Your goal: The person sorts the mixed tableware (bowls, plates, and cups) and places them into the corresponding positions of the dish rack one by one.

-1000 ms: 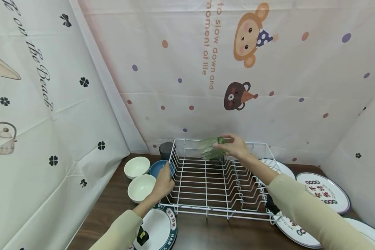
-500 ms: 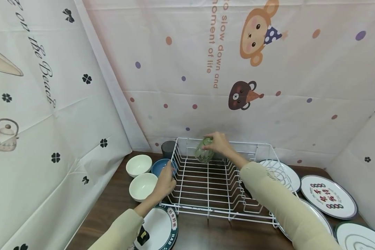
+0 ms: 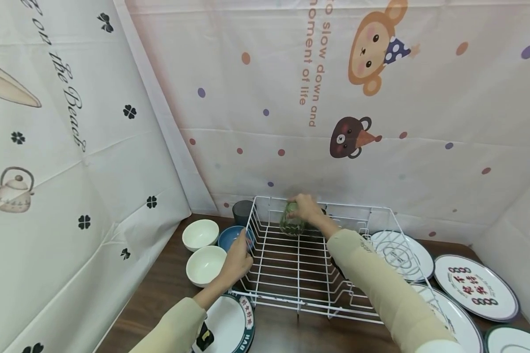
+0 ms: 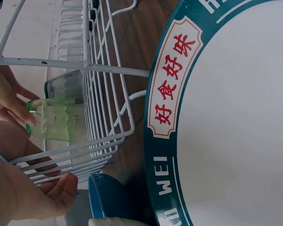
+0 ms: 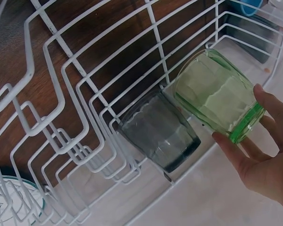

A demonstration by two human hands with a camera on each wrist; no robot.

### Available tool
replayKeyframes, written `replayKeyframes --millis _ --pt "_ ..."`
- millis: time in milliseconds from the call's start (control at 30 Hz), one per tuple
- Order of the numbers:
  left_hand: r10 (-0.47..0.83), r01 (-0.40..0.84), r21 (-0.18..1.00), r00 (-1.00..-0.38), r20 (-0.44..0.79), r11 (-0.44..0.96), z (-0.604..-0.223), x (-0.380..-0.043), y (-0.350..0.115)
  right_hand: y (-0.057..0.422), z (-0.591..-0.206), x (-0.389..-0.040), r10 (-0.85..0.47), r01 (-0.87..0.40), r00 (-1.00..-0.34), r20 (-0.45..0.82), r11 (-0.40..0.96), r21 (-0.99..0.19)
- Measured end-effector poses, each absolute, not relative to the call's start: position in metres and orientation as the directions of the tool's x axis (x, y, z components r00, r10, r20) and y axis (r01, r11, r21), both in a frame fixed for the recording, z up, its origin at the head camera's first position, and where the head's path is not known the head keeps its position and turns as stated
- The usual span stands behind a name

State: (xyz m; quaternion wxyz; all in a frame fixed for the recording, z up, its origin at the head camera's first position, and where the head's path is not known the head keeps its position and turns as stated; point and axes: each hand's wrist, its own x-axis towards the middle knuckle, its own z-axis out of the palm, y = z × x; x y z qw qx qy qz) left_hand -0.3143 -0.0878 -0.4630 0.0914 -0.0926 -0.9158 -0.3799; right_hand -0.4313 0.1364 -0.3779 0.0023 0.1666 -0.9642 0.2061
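Note:
My right hand [image 3: 307,210] holds a green glass [image 5: 217,94] by its thick base, fingers and thumb at opposite sides. The glass is upside down, its mouth close over the wires at the back of the white dish rack [image 4: 42,62]. Right beside it, a grey glass [image 5: 160,132] stands inverted in the rack. My left hand [image 3: 237,257] grips the wires of the rack's left side, fingers curled round them in the left wrist view. The right forearm covers part of the rack's plate slots in the head view.
Left of the rack sit two white bowls [image 3: 200,234], a blue bowl [image 3: 228,239] and a dark cup [image 3: 242,212]. Stacked plates [image 3: 225,318] lie at the front left. Several plates [image 3: 474,289] spread along the right. A printed cloth [image 3: 229,113] hangs behind.
My right hand has brought the green glass left along the rack's back and lowered it, turning it from tilted to inverted. The left hand keeps its grip on the rack.

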Motion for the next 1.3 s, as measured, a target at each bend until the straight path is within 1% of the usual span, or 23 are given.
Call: replayKeyframes --millis 267,533,867,1033,1300 --pt "0.108 0.252 0.676 -0.963 0.248 0.693 -0.462 -0.312 -0.088 0.132 -0.389 -0.437 -0.31 -0.299 -0.95 0.039 0.869 -0.393" --pt "0.105 0.249 0.683 -0.964 0.246 0.687 -0.467 -0.307 -0.086 0.135 -0.404 -0.44 -0.317 -0.311 -0.947 0.045 0.873 -0.376" --pt "0.109 0.268 0.667 -0.957 0.27 0.695 -0.463 -0.313 -0.088 0.131 -0.403 -0.452 -0.309 -0.307 -0.95 0.055 0.881 -0.359" --pt "0.107 0.266 0.674 -0.957 0.268 0.69 -0.463 -0.313 -0.088 0.129 -0.402 -0.452 -0.291 -0.291 -0.955 0.055 0.888 -0.356" --pt "0.093 0.255 0.684 -0.96 0.266 0.684 -0.464 -0.313 -0.087 0.126 -0.401 -0.445 -0.267 -0.279 -0.96 0.082 0.916 -0.288"
